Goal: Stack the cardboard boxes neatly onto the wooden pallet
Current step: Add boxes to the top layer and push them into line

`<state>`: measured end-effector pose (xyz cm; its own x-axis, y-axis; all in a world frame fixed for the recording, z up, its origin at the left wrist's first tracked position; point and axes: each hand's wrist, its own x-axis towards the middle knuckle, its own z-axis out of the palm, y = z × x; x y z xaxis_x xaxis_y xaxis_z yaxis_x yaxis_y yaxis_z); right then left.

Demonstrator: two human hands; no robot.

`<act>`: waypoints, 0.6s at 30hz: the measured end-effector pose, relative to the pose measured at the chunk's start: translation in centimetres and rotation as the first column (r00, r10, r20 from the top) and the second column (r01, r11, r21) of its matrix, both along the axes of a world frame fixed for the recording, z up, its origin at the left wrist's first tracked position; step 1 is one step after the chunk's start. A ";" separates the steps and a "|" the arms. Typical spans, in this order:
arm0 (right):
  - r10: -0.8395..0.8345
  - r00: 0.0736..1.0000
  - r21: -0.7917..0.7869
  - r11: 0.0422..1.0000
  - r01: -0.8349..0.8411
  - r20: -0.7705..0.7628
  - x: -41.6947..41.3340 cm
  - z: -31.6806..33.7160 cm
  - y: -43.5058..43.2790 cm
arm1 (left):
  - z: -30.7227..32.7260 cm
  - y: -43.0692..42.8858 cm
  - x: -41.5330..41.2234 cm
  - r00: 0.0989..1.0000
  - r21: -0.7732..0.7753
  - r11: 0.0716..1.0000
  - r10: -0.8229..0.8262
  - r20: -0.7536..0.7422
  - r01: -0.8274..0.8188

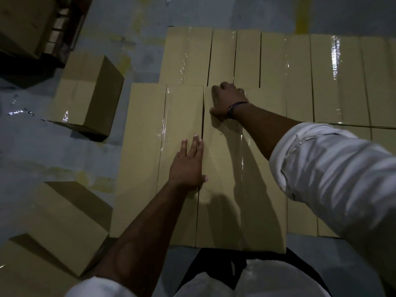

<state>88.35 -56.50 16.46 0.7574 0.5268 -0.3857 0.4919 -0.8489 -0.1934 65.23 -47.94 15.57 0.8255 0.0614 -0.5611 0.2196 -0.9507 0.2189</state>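
Note:
A layer of tan, taped cardboard boxes (300,78) lies packed side by side below me; the wooden pallet under them is hidden. My right hand (227,101) reaches forward and grips the far edge of the near middle box (242,189), with its fingers curled over that edge. My left hand (188,166) lies flat with straight fingers on the neighbouring box (180,125), right beside the seam between the two. The thumb crosses the seam onto the middle box.
Two loose cardboard boxes stand on the grey floor to the left, one further away (90,93) and one close to me (53,228). A dark rack with another box (25,24) fills the top left corner. A yellow floor line (303,16) runs beyond the stack.

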 end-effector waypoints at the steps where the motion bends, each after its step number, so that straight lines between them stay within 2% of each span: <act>1: 0.000 1.000 0.001 1.000 0.000 0.000 -0.3 -0.1 -0.1 | -0.1 0.0 0.0 1.000 -0.001 1.000 -0.001 -0.001 0.001; 9: 0.020 0.998 0.000 1.000 -0.020 0.055 -7.1 -2.6 -2.4 | -0.2 0.3 -0.2 1.000 0.023 1.000 -0.017 0.022 0.017; 18: 0.069 0.997 0.027 0.997 -0.070 0.025 -14.2 -2.5 -6.3 | 0.1 -0.5 -0.6 0.999 0.069 0.997 -0.046 0.009 0.045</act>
